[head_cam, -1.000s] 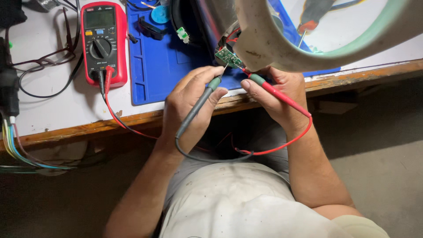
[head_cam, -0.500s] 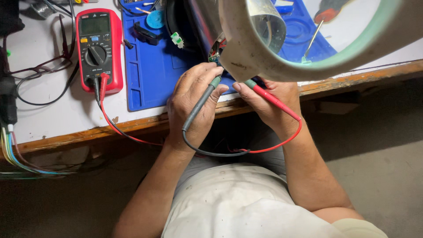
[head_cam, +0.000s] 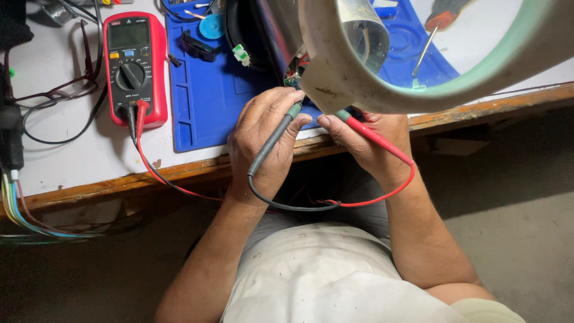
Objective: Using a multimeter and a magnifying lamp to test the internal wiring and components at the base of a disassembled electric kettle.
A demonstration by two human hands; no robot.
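- Presently, our left hand [head_cam: 263, 143] pinches the grey-black plastic test probe [head_cam: 274, 139], fingers closed round its shaft.
- Our right hand [head_cam: 373, 140] grips the red plastic test probe [head_cam: 373, 136] likewise.
- Both tips meet a small green circuit board [head_cam: 293, 78] at the blue rubber work mat [head_cam: 209, 101], half hidden by the round white magnifier lamp [head_cam: 335, 78].
- We judge probing underway; next calls for steady tips and a look at the red handheld multimeter [head_cam: 133, 66].

Magnifier lamp [head_cam: 335, 78] now hides the small circuit board [head_cam: 293, 79].

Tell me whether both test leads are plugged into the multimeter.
Plugged in. The black lead and red lead both sit in sockets at the bottom of the red multimeter on the bench.
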